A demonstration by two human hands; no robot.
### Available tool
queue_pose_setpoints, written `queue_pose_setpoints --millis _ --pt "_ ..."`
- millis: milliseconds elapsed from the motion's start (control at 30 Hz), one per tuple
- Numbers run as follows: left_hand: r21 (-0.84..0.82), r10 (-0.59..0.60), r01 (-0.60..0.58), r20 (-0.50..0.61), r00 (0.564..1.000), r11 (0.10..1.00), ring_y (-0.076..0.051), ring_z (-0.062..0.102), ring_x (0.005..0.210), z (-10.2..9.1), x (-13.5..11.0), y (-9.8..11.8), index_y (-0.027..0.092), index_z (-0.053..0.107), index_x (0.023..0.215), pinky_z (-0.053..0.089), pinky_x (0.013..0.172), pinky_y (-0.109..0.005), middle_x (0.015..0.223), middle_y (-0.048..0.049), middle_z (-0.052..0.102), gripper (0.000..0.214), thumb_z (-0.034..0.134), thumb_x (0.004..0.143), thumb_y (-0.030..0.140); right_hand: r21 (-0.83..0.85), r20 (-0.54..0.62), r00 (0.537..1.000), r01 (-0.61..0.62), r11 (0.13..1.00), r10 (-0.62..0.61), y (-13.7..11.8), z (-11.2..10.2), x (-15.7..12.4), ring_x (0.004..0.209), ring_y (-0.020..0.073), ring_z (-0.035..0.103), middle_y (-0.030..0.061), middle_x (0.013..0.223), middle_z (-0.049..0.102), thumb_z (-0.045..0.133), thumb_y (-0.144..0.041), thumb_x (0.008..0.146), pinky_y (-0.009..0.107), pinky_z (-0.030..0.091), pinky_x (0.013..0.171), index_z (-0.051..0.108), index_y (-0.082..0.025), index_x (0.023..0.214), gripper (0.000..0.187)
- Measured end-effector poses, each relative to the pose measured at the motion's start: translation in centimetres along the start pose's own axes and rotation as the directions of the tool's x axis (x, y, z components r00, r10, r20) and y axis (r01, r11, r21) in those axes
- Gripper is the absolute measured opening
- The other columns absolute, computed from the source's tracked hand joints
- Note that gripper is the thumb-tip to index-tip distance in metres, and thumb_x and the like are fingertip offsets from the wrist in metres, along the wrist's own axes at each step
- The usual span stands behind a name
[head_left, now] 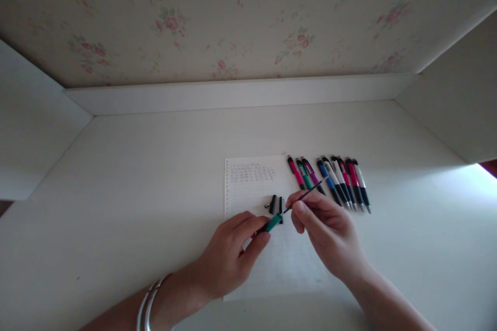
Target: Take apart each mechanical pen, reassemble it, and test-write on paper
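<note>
My left hand (pixel 233 251) pinches a green pen barrel (pixel 272 223) over a lined sheet of paper (pixel 252 191). My right hand (pixel 324 230) grips a thin dark refill (pixel 308 195) whose lower end meets the barrel's open end. Two small black pen parts (pixel 276 204) lie on the paper just beyond the barrel. A silver bangle (pixel 149 302) circles my left wrist.
Several pens (pixel 330 181) in pink, green, blue and white lie in a row to the right of the paper on the white desk (pixel 135 191). White side panels flank the desk, and flowered wallpaper (pixel 233 15) rises behind a white back ledge.
</note>
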State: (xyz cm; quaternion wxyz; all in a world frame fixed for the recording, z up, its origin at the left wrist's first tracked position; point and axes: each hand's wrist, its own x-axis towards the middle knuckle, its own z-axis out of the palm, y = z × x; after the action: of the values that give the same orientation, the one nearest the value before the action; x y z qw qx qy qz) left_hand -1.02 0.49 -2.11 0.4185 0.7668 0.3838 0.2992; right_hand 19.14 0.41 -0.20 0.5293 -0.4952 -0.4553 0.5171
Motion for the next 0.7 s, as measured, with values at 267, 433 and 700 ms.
queue_pose_setpoints --millis 267,433,700 --pt "-0.002 0.001 -0.001 0.007 1.0 1.0 -0.017 0.062 0.082 0.05 -0.16 -0.14 0.018 0.067 0.118 0.051 0.076 -0.028 0.093 -0.0053 0.067 0.023 0.051 0.102 0.026 -0.198 0.177 0.98 -0.049 0.979 0.085 -0.76 -0.17 -0.09 0.074 0.0164 0.062 0.0059 0.086 0.072 0.07 -0.043 0.089 0.027 0.051 0.062 0.076 -0.021 0.098 0.024" --pt "0.011 -0.004 0.004 0.025 1.0 1.0 -0.017 0.062 0.082 -0.06 0.01 -0.09 0.018 0.068 0.116 0.051 0.076 -0.028 0.09 -0.0051 0.067 0.023 0.051 0.103 0.028 -0.076 0.087 0.996 0.014 0.997 -0.008 -0.65 -0.42 0.17 0.06 0.0137 0.056 0.0022 0.072 0.065 0.07 -0.042 0.089 0.026 0.048 0.054 0.077 -0.022 0.099 0.024" --pt "0.026 0.017 -0.017 0.025 1.0 1.0 -0.018 0.062 0.081 -0.02 -0.07 -0.07 0.017 0.068 0.114 0.051 0.075 -0.029 0.089 -0.0061 0.067 0.024 0.05 0.103 0.028 -0.155 0.114 0.991 0.083 0.984 -0.066 -0.83 -0.27 0.17 0.055 0.0128 0.054 0.0022 0.068 0.063 0.064 -0.037 0.094 0.026 0.047 0.05 0.074 -0.019 0.081 0.024"
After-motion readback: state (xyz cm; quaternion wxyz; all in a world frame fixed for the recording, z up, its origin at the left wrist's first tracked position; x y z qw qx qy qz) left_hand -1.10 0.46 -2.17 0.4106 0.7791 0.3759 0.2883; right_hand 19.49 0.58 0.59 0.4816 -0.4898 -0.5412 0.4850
